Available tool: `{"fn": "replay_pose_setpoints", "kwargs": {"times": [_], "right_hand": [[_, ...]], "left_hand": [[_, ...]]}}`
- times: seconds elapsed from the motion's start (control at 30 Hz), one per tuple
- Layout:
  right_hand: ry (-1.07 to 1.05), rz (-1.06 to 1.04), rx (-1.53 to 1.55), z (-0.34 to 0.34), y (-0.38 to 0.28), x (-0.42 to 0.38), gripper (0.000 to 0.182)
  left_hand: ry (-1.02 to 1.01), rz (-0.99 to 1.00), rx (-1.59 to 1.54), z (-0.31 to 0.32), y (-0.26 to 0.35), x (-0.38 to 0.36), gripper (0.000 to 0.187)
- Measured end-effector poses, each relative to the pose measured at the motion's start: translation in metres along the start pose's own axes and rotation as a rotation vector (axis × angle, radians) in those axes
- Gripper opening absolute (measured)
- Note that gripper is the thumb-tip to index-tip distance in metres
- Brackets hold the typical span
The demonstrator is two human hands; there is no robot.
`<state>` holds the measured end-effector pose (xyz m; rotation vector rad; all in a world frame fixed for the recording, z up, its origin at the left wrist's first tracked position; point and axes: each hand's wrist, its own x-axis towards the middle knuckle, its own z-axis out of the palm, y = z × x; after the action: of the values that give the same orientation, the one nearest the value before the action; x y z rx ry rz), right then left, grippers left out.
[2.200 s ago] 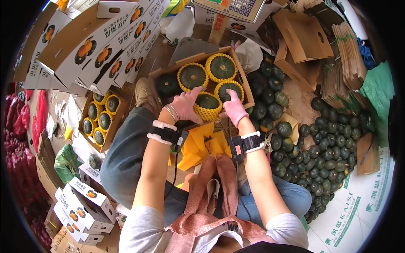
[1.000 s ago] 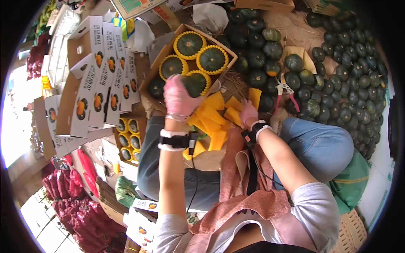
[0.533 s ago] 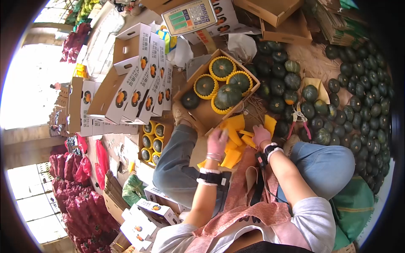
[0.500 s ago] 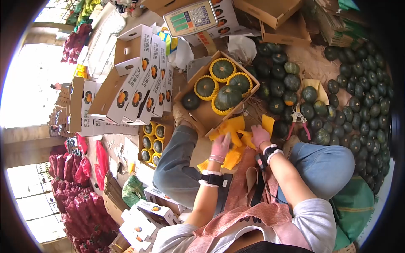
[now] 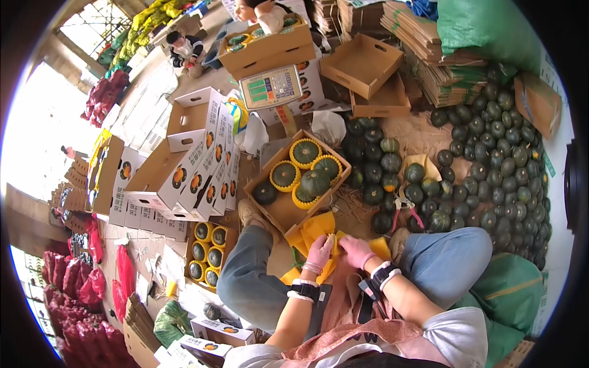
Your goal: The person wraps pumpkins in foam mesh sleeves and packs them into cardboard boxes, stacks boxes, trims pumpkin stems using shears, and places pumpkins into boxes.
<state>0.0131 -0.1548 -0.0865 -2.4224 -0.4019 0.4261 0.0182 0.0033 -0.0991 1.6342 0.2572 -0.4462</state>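
My left hand (image 5: pixel 319 252), in a pink glove, is closed on a yellow foam net that sticks up at its fingertips. Close beside it, my right hand (image 5: pixel 356 251), also in a pink glove, has its fingers bent in toward the same net; their tips are hard to make out. Several flat yellow foam nets (image 5: pixel 317 226) lie around both hands, over my lap. Just beyond is an open cardboard box (image 5: pixel 273 216). It holds green pumpkins (image 5: pixel 285 176) in yellow nets, a bare pumpkin (image 5: pixel 315 182) resting on top, and another bare one (image 5: pixel 265 192) in the left corner.
Loose pumpkins (image 5: pixel 491 184) cover the floor at right, with pink-handled pruning shears (image 5: pixel 405 208) nearer me. A scale display (image 5: pixel 272 87) stands behind the box. White printed cartons (image 5: pixel 202 165) and a filled box (image 5: pixel 229 244) are at left. Other people (image 5: pixel 184 52) are at the back.
My view has tilted up, so the scene sits lower and people at the back show. My hands have come closer together, the right moving in toward the left.
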Motion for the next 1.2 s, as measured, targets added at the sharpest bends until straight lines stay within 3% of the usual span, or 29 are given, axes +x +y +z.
{"fn": "replay_pose_setpoints", "kwargs": {"times": [0.1, 0.13, 0.17, 0.23, 0.3, 0.37, 0.47, 0.5, 0.53, 0.63, 0.73, 0.77, 0.87, 0.9, 1.0, 1.03, 1.1, 1.17, 1.2], "right_hand": [[-0.044, -0.060, 0.555, -0.001, -0.007, -0.004, 0.051], [-0.063, 0.060, 0.850, 0.015, 0.000, 0.000, 0.055], [0.044, 0.123, 0.924, 0.010, -0.009, 0.000, 0.048], [0.124, 0.220, 0.617, 0.001, -0.013, -0.001, 0.040], [0.369, 0.081, 0.552, 0.017, -0.002, 0.006, 0.024], [0.422, 0.125, 0.505, 0.012, 0.000, 0.004, 0.021], [0.207, 0.019, 0.727, 0.012, 0.010, 0.003, 0.048], [0.150, -0.019, 0.740, 0.001, 0.000, -0.001, 0.054], [0.101, 0.002, 0.541, -0.008, -0.006, -0.005, 0.062], [0.223, 0.033, 0.474, -0.005, -0.009, -0.004, 0.053], [0.286, 0.129, 0.618, 0.003, 0.003, -0.006, 0.048], [0.288, 0.081, 0.469, -0.003, -0.001, -0.007, 0.046], [0.419, 0.013, 0.286, -0.007, -0.005, -0.008, 0.040], [0.492, 0.012, 0.268, -0.006, -0.005, -0.006, 0.038], [0.526, 0.049, 0.288, -0.015, -0.014, -0.007, 0.038], [0.510, 0.003, 0.174, -0.020, -0.018, -0.006, 0.034], [0.371, -0.042, 0.037, -0.014, 0.007, -0.004, 0.031], [0.066, 0.208, 0.339, -0.015, 0.032, 0.002, 0.030], [0.059, 0.293, 0.755, -0.017, 0.040, -0.002, 0.037]], "left_hand": [[0.032, 0.247, 0.089, -0.009, -0.004, 0.002, 0.027], [0.040, 0.219, 0.098, -0.013, -0.005, 0.004, 0.021], [0.034, 0.233, 0.158, -0.015, -0.002, 0.005, 0.020], [0.022, 0.262, 0.271, -0.014, 0.008, 0.000, 0.018], [0.113, 0.281, 0.393, -0.011, 0.024, -0.007, 0.020], [0.089, 0.300, 0.414, -0.006, 0.024, -0.010, 0.021], [0.154, 0.496, 0.489, 0.006, 0.023, -0.010, 0.021], [0.127, 0.434, 0.476, 0.005, 0.028, -0.012, 0.022], [0.116, 0.413, 0.439, 0.006, 0.033, -0.014, 0.022], [0.091, 0.422, 0.456, 0.011, 0.035, -0.014, 0.022], [0.024, 0.480, 0.434, 0.013, 0.039, -0.016, 0.022], [0.027, 0.520, 0.454, 0.015, 0.036, -0.015, 0.021], [0.248, 0.531, 0.365, 0.024, 0.035, -0.021, 0.019], [0.430, 0.547, 0.362, 0.029, 0.033, -0.022, 0.020], [0.203, 0.140, 0.204, 0.023, 0.029, -0.021, 0.026], [0.009, -0.122, -0.123, 0.020, 0.031, -0.019, 0.025], [0.029, -0.179, -0.659, 0.028, 0.027, -0.019, 0.021], [-0.018, -0.204, -0.832, 0.027, 0.022, -0.017, 0.020], [-0.041, -0.215, -0.917, 0.024, 0.025, -0.017, 0.020]]}}
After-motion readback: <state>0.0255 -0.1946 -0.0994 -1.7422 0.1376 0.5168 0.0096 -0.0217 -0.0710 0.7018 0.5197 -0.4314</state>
